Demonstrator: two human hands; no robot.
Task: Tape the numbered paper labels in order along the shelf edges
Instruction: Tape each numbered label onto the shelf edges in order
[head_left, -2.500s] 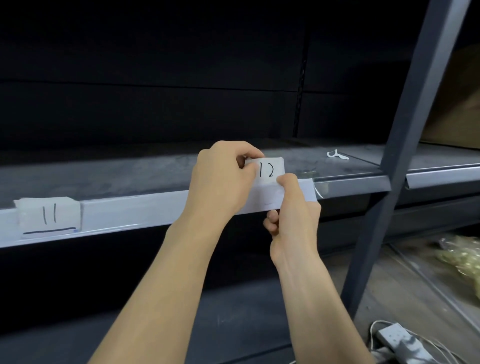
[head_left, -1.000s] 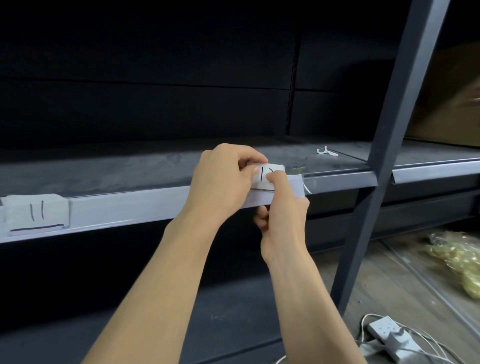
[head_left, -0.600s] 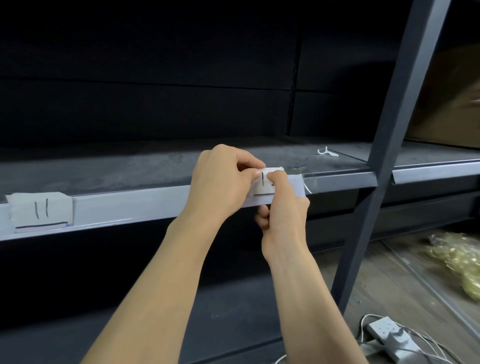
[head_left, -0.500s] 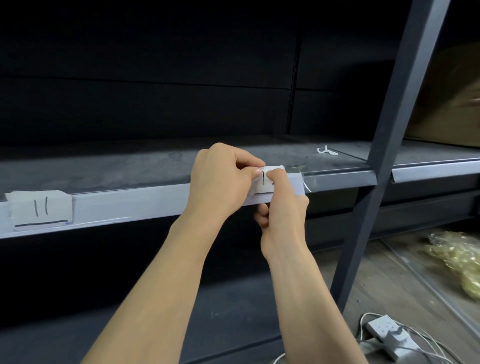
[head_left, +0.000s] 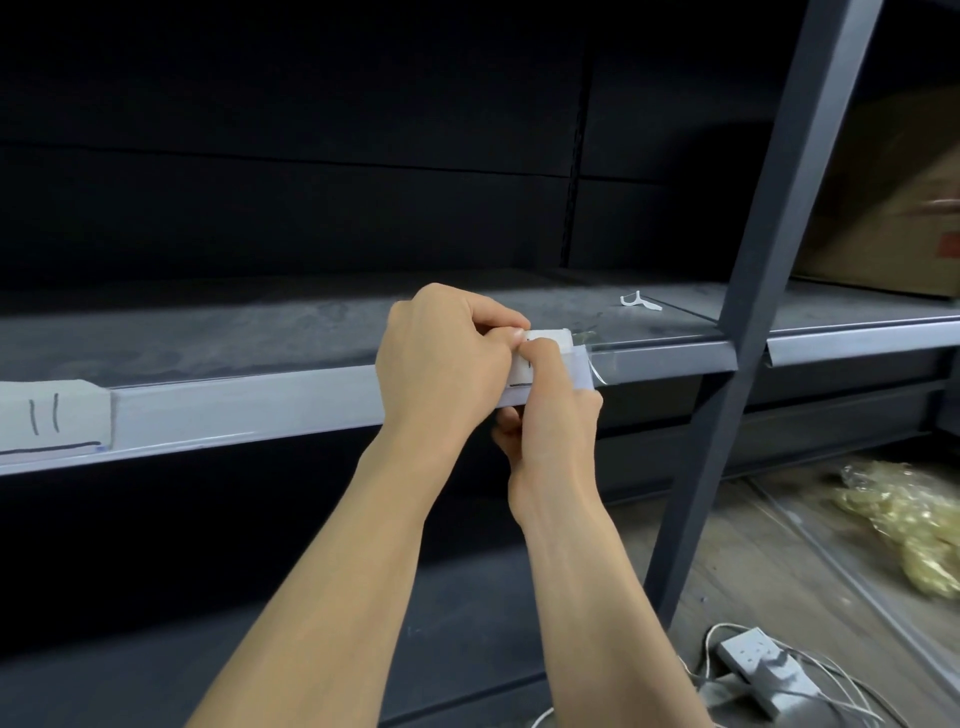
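Note:
A white paper label (head_left: 551, 339) sits against the pale front edge of the grey shelf (head_left: 249, 408), mostly hidden behind my fingers. My left hand (head_left: 441, 353) pinches its upper left corner. My right hand (head_left: 553, 410) presses a thumb over its face, so the number is covered. A strip of clear tape (head_left: 584, 366) shows at the label's right side. Another label marked 11 (head_left: 52, 418) is stuck on the same edge at the far left.
A dark metal upright (head_left: 753, 291) crosses just right of my hands. A small white plastic piece (head_left: 641, 301) lies on the shelf top. A cardboard box (head_left: 893, 208) stands at far right. Crumpled yellow plastic (head_left: 914, 519) and a power strip (head_left: 758, 665) with cables lie on the floor.
The label went from being held up with 12 showing to lying low against the shelf edge. My right thumb slid over its face and now covers the number.

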